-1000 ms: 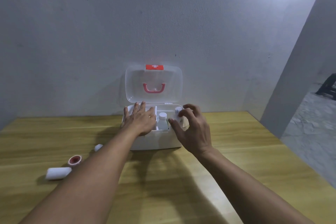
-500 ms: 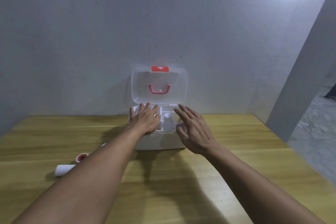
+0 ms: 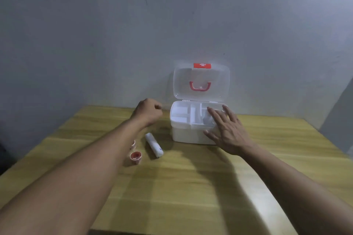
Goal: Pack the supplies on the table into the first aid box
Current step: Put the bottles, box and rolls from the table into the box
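The white first aid box (image 3: 188, 136) stands open on the wooden table (image 3: 191, 187), its clear lid (image 3: 219, 86) with a red handle upright against the wall. My right hand (image 3: 227, 129) lies flat, fingers spread, over the box's right compartments and front rim. My left hand (image 3: 148, 113) hovers left of the box, fingers curled shut; nothing shows in it. A white roll (image 3: 153, 145) lies on the table below that hand. Beside it sits a small red-centred tape roll (image 3: 136, 157), and another one (image 3: 133, 144) is partly hidden by my left forearm.
A grey wall (image 3: 133, 44) rises right behind the box. The table's left edge runs diagonally at the left, and its right edge drops off at the far right. A dark object shows at the left border.
My left hand has left the box, moved left and curled shut. My right hand stays open on the box's right side. The view has swung left, so the box now sits right of centre.
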`<state>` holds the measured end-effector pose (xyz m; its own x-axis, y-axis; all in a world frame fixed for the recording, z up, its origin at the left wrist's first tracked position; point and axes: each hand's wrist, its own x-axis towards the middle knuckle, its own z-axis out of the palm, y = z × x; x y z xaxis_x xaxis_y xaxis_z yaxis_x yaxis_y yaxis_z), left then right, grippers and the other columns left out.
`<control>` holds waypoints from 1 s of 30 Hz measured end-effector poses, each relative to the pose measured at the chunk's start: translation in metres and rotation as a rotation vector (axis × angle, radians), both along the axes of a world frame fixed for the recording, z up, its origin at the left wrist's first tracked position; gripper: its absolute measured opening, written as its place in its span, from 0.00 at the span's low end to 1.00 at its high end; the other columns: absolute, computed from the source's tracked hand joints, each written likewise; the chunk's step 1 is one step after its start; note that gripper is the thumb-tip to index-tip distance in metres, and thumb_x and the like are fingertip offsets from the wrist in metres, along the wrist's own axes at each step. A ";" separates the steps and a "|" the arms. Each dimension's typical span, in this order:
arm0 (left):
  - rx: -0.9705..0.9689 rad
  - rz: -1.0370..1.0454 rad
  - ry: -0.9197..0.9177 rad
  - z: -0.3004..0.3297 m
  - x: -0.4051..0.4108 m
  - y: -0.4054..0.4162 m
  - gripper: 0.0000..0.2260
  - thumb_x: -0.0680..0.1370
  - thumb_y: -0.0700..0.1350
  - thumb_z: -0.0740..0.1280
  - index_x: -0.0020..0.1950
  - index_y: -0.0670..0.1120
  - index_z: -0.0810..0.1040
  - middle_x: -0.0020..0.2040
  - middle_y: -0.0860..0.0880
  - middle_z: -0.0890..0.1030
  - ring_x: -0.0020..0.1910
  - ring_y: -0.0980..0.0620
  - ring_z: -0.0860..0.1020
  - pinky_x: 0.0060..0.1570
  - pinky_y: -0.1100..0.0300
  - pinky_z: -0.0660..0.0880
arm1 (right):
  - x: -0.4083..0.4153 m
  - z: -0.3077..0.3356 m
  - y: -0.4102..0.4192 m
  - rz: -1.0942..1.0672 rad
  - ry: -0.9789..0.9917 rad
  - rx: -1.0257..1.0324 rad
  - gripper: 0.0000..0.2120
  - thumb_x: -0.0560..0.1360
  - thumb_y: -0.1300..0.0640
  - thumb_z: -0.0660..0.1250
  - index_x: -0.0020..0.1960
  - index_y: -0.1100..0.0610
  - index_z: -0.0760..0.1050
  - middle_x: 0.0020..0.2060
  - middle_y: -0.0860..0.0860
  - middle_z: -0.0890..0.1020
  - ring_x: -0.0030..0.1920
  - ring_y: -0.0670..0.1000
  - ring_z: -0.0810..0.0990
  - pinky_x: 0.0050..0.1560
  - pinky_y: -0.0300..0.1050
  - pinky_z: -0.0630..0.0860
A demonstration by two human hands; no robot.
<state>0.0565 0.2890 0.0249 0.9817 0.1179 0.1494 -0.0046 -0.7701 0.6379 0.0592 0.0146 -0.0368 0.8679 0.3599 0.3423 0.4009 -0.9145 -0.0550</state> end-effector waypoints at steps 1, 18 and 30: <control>0.031 0.001 0.035 -0.003 -0.007 0.008 0.12 0.71 0.39 0.63 0.48 0.45 0.85 0.52 0.46 0.84 0.52 0.44 0.80 0.55 0.57 0.74 | 0.001 -0.001 0.000 -0.001 -0.003 0.000 0.38 0.73 0.30 0.45 0.77 0.46 0.43 0.76 0.48 0.61 0.77 0.54 0.43 0.76 0.54 0.51; 0.134 0.022 0.276 -0.060 -0.059 0.084 0.10 0.70 0.41 0.69 0.49 0.52 0.81 0.51 0.48 0.84 0.50 0.48 0.80 0.48 0.59 0.75 | -0.003 0.001 0.000 -0.015 0.008 0.009 0.44 0.68 0.25 0.46 0.77 0.46 0.42 0.74 0.51 0.63 0.77 0.56 0.44 0.75 0.55 0.52; 0.460 -0.132 0.051 -0.043 -0.040 0.054 0.11 0.71 0.36 0.69 0.47 0.51 0.82 0.51 0.50 0.78 0.49 0.47 0.78 0.43 0.53 0.76 | 0.000 -0.003 0.000 -0.025 -0.028 0.064 0.42 0.69 0.27 0.48 0.77 0.44 0.45 0.70 0.51 0.67 0.77 0.56 0.46 0.74 0.55 0.56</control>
